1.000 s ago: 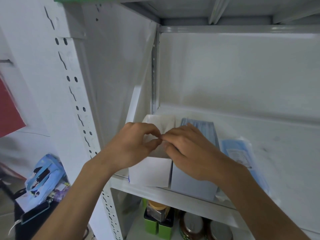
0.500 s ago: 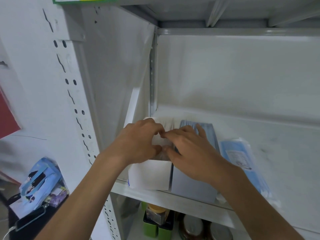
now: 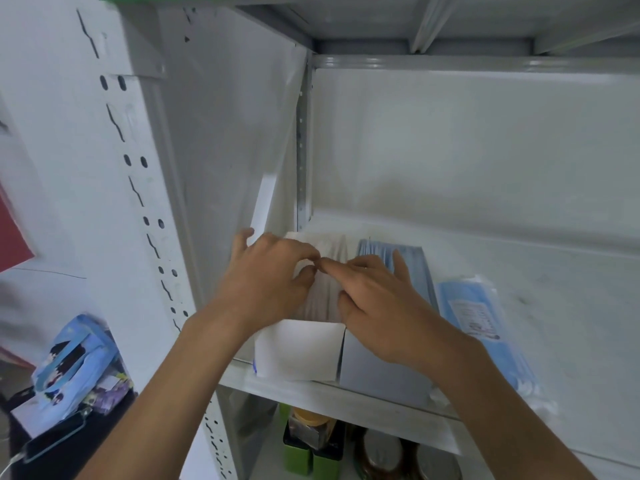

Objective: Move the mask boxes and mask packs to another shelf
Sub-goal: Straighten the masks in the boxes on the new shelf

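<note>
Both hands are up at the left end of the metal shelf (image 3: 540, 271), working over the open top of the white mask box (image 3: 298, 351), which stands at the front edge hard against the side panel. The left hand (image 3: 266, 285) has thumb and forefinger pinched together at the white masks in the box, likely to tidy them before lifting. The right hand (image 3: 377, 306) meets it fingertip to fingertip, fingers fairly straight, lying across the blue mask box (image 3: 384, 375) that touches the white one; whether it pinches anything I cannot tell. A blue mask pack (image 3: 481, 317) lies flat just beside that box.
</note>
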Motion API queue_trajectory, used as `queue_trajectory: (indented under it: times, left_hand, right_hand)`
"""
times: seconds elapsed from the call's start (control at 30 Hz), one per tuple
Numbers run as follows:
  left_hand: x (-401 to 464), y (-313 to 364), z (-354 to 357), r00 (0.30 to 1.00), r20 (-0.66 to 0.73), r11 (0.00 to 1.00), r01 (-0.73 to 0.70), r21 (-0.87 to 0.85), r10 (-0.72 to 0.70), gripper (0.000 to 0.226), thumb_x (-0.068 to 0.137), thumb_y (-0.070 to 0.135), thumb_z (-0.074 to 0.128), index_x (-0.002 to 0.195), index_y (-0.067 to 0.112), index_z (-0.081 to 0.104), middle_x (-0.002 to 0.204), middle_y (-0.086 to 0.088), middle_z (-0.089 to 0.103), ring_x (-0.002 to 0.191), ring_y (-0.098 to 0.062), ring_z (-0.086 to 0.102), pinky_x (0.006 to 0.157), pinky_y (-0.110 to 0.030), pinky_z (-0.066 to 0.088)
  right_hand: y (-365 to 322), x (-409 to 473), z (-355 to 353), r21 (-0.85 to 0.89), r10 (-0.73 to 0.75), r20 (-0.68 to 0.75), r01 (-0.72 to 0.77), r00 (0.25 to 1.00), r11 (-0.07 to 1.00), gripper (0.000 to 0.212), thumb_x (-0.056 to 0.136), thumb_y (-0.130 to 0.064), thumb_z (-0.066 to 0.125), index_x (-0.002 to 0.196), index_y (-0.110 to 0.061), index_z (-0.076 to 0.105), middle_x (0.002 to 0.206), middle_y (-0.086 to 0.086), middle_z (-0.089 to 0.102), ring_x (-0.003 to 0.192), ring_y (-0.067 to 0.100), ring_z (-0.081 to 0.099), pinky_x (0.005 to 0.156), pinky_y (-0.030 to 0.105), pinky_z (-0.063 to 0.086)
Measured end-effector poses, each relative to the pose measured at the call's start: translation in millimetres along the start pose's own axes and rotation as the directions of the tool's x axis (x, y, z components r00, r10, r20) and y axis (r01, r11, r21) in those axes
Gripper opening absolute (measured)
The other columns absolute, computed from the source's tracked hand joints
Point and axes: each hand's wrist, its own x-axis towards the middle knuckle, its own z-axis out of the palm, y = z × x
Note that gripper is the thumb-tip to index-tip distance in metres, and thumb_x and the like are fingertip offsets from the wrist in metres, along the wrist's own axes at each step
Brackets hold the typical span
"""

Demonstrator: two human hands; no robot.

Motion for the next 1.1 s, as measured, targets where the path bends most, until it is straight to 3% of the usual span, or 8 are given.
queue_trajectory:
  times: [0.13,0.27,0.43,0.6,0.7,0.8,0.87,1.1]
  left_hand:
    - [-11.9,-6.1,-4.8,0.990,0.057,0.933,-0.105,-0.344,0.132,0.037,0.099,0.019,0.055,0.135,0.029,0.059,0.126,0.010,0.068,0.112,-0.003,0.058,0.099,-0.015,0.040]
    - [-17.9,-10.2,-3.3,0.966,0.250,0.963,0.003,-0.270,0.067,0.035,0.103,0.041,0.046,0.135,0.038,0.059,0.128,0.009,0.068,0.118,-0.014,0.061,0.096,-0.033,0.050]
    - [-22.0,-11.8,-8.5,0.978,0.179,0.930,-0.036,-0.367,0.108,0.036,0.105,0.042,0.041,0.126,0.032,0.069,0.142,0.014,0.059,0.133,-0.004,0.049,0.110,-0.028,0.039]
    - [-36.5,-22.1,-4.2,0.998,0.058,0.975,0.046,-0.219,-0.034,0.043,0.104,0.052,0.039,0.140,0.035,0.055,0.153,0.012,0.047,0.136,-0.012,0.046,0.112,-0.041,0.041]
    - [-38.9,-28.6,0.4,0.953,0.259,0.865,0.260,-0.428,-0.159,0.057,0.097,0.061,0.043,0.150,0.041,0.038,0.160,0.016,0.033,0.143,-0.014,0.037,0.116,-0.037,0.032]
    - [-33.8,-29.0,3.5,0.955,0.275,0.820,0.246,-0.517,-0.114,0.063,0.090,0.067,0.044,0.148,0.042,0.042,0.157,0.019,0.037,0.143,-0.008,0.035,0.116,-0.032,0.029]
    - [-28.4,-30.7,1.9,0.947,0.309,0.803,0.252,-0.541,-0.089,0.064,0.086,0.069,0.047,0.145,0.042,0.046,0.153,0.020,0.041,0.141,-0.008,0.038,0.116,-0.033,0.033]
    - [-15.9,-33.5,-9.0,0.928,0.372,0.762,0.245,-0.600,-0.005,0.057,0.086,0.055,0.054,0.139,0.036,0.055,0.149,0.020,0.045,0.142,-0.009,0.039,0.112,-0.024,0.034]
  right_hand:
    - [0.8,1.0,-1.3,0.080,0.006,-0.010,-0.005,1.000,0.997,0.056,0.103,-0.021,0.035,0.154,-0.036,0.020,0.145,-0.008,0.055,0.137,0.017,0.036,0.123,0.060,-0.006]
    - [-0.3,0.6,-1.2,0.041,0.032,-0.038,-0.030,0.999,0.999,0.044,0.104,-0.030,0.037,0.149,-0.032,0.034,0.141,-0.007,0.058,0.138,0.018,0.037,0.123,0.062,0.002]
    - [-6.1,-4.6,-6.3,-0.037,0.003,-0.193,-0.010,0.981,0.999,0.038,0.105,-0.037,0.042,0.139,-0.028,0.055,0.130,-0.005,0.067,0.130,0.020,0.051,0.121,0.053,0.020]
    - [22.5,-28.6,-28.2,0.167,0.145,-0.508,-0.068,0.849,0.984,0.036,0.102,-0.046,0.039,0.126,-0.032,0.062,0.111,-0.008,0.073,0.093,0.013,0.063,0.078,0.027,0.047]
    - [52.0,-44.6,-29.6,0.236,0.339,-0.380,-0.264,0.861,0.935,0.045,0.101,-0.055,0.036,0.134,-0.033,0.057,0.133,-0.005,0.065,0.114,0.019,0.059,0.095,0.037,0.047]
    - [58.6,-49.3,-17.6,0.285,0.404,-0.030,-0.380,0.914,0.880,0.067,0.095,-0.064,0.037,0.151,-0.028,0.041,0.161,-0.007,0.036,0.146,0.014,0.033,0.115,0.030,0.028]
    - [58.4,-48.8,-7.1,0.325,0.391,0.001,-0.370,0.921,0.870,0.079,0.088,-0.069,0.032,0.155,-0.026,0.036,0.166,-0.009,0.024,0.150,0.011,0.023,0.120,0.028,0.020]
    - [43.9,-46.7,7.7,0.605,0.421,-0.216,-0.218,0.881,0.766,0.028,0.098,-0.058,0.033,0.119,-0.048,0.048,0.120,-0.040,0.044,0.103,-0.041,0.033,0.082,-0.013,0.021]
